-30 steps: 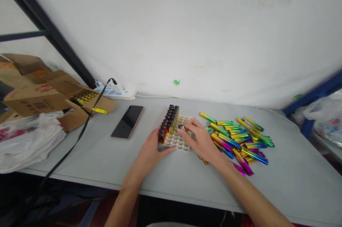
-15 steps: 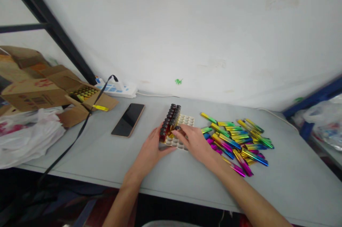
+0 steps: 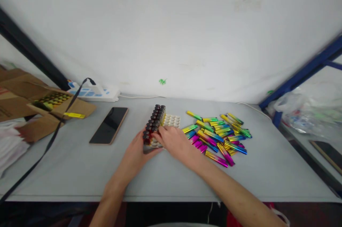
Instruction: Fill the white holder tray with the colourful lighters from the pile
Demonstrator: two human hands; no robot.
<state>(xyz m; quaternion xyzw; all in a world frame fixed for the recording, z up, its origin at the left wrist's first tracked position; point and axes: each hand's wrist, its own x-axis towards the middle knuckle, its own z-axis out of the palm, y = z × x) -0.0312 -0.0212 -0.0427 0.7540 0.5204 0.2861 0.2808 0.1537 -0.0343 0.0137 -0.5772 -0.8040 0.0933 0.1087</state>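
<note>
Left hand (image 3: 135, 153): clamped around the near left corner of the tray (image 3: 172, 120), thumb along the near edge.
Right hand (image 3: 175, 141): fingertips drawn together, touching the near end of the black-capped tubes (image 3: 155, 117); cannot tell if pinching one.
Tray: on the desk (image 3: 80, 173), between both hands; tubes upright in two rows at left, bare pockets at right.
Shiny tubes (image 3: 217, 136): heaped loose, just right of the right hand.
Cardboard box (image 3: 82, 107): flaps open, yellow and dark pieces packed inside.
</note>
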